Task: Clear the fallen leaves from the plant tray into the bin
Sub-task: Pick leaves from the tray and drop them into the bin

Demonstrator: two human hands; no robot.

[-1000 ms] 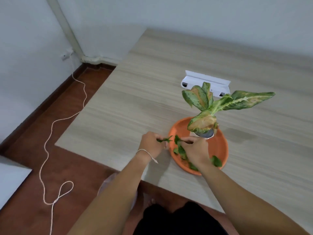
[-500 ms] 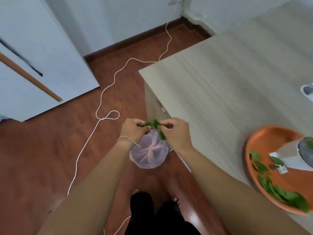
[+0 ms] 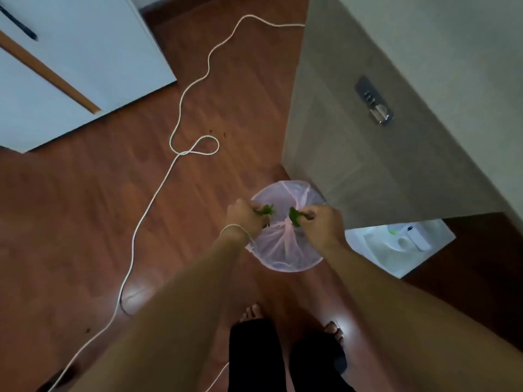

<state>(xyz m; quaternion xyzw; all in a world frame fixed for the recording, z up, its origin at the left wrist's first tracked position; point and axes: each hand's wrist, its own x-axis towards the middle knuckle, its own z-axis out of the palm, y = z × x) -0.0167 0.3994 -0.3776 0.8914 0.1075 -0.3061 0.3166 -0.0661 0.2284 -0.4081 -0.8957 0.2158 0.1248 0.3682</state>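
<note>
A round bin [image 3: 285, 257] lined with a pale pink bag stands on the wooden floor beside the table's side panel. Both hands hover just over its opening. My left hand [image 3: 246, 217] pinches a small bunch of green leaves [image 3: 266, 209]. My right hand [image 3: 321, 223] grips another green leaf [image 3: 294, 215], a short gap away from the first bunch. The plant tray and the plant are out of view.
The table's grey side panel [image 3: 353, 154] with a metal lock rises right of the bin. A white cord [image 3: 181, 120] snakes over the floor at left. A white cabinet [image 3: 70, 66] fills the upper left. A white box [image 3: 396, 244] sits under the table. My bare feet [image 3: 297, 323] stand below.
The view swung from the tabletop down to the floor. Both hands carried leaves from the orange tray to above the bin and have drawn slightly apart.
</note>
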